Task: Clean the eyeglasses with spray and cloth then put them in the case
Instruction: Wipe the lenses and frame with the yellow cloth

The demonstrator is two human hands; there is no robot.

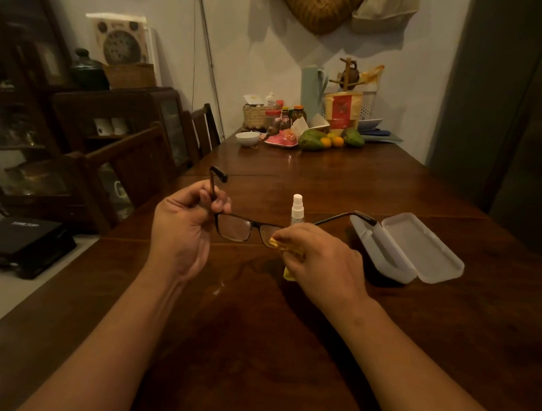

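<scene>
Both hands [183, 230] [320, 256], cloth [289, 253] mostly hidden

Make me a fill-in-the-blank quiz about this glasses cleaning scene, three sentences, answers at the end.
1. The right hand presses a ____ cloth on the glasses.
2. The left hand holds the glasses by one ____.
3. The case on the table lies ____.

Answers: yellow; temple arm; open
</scene>
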